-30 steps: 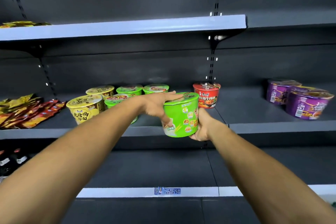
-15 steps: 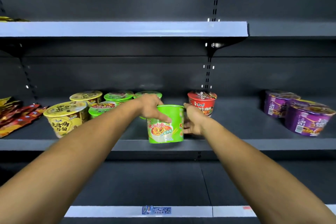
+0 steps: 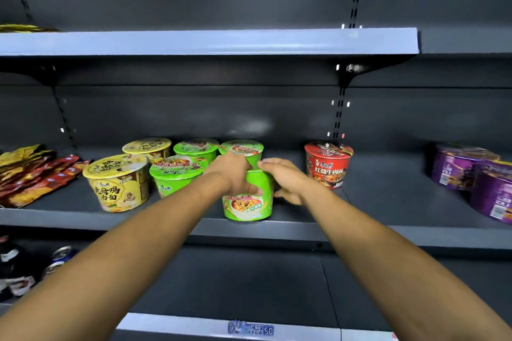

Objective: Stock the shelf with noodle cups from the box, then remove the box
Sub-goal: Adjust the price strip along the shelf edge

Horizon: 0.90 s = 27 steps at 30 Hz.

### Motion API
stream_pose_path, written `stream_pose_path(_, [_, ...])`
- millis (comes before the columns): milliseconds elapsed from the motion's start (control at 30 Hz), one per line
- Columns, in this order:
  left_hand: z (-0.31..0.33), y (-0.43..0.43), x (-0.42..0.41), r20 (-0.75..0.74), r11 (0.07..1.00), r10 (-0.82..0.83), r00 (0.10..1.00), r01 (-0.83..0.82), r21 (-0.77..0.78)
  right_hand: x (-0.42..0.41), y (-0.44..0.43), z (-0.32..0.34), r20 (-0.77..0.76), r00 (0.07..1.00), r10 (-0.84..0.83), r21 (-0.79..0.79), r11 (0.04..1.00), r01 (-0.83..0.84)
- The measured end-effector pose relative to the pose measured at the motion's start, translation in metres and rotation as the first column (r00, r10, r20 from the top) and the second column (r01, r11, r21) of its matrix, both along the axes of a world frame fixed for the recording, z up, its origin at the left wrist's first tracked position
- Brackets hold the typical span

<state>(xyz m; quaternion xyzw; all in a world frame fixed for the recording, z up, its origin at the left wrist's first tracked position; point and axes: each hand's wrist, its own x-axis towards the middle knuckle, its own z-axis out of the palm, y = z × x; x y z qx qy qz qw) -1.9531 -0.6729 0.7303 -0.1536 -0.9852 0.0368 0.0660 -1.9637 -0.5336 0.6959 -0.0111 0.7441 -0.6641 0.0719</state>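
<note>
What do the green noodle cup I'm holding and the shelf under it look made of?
Green noodle cup: likely paper or foam under glossy printed film; its wall shows sheen. Shelf: apparently painted sheet metal, matte dark grey, with a thin folded front edge.

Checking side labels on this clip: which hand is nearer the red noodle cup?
Right. The right hand holds the right side of the green cup, just left of the red cup; the left hand grips that cup's left side, farther off.
</note>
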Motion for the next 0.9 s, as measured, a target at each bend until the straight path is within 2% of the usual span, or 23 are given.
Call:
stream_pose_path(100, [-0.008, -0.004, 0.0, -0.009, 1.0, 0.011, 1.0, -0.011, -0.008, -0.002, -0.006, -0.003, -0.037, 0.999, 0.026, 0.013, 1.0, -0.026])
stream_pose_path(167, [-0.008, -0.009, 0.0, 0.02, 0.999, 0.009, 1.0, -0.008, -0.038, -0.004, -0.009, -0.006, -0.089, 0.995, 0.05, 0.16, 0.987, -0.036])
stream_pose_path(300, [-0.001, -0.021, 0.0, 0.019, 0.989, -0.037, 0.999, 0.04, -0.145, 0.004, -0.001, -0.015, -0.249, 0.94, 0.235, 0.471, 0.877, -0.095])
stream_pose_path(467, [0.002, -0.035, -0.01, 0.023, 0.986, -0.092, 0.996, 0.094, -0.137, -0.006, -0.003, -0.001, -0.196, 0.944, 0.265, 0.635, 0.768, -0.084])
stream_pose_path(567, [0.002, -0.039, -0.017, 0.032, 0.984, -0.103, 0.994, 0.106, -0.14, -0.006, 0.001, -0.001, -0.202, 0.916, 0.348, 0.777, 0.625, -0.066])
stream_pose_path(600, [0.002, -0.041, -0.018, 0.033, 0.983, -0.104, 0.994, 0.107, -0.147, -0.006, 0.001, 0.0, -0.209, 0.907, 0.365, 0.804, 0.592, -0.053])
stream_pose_path(733, [0.002, -0.045, -0.024, 0.02, 0.98, -0.117, 0.993, 0.118, -0.157, -0.01, 0.0, 0.004, -0.208, 0.905, 0.371, 0.821, 0.57, -0.045])
stream_pose_path(900, [-0.002, -0.055, -0.029, 0.065, 0.988, -0.126, 0.99, 0.131, -0.078, -0.018, -0.006, 0.0, -0.178, 0.898, 0.403, 0.871, 0.489, -0.047])
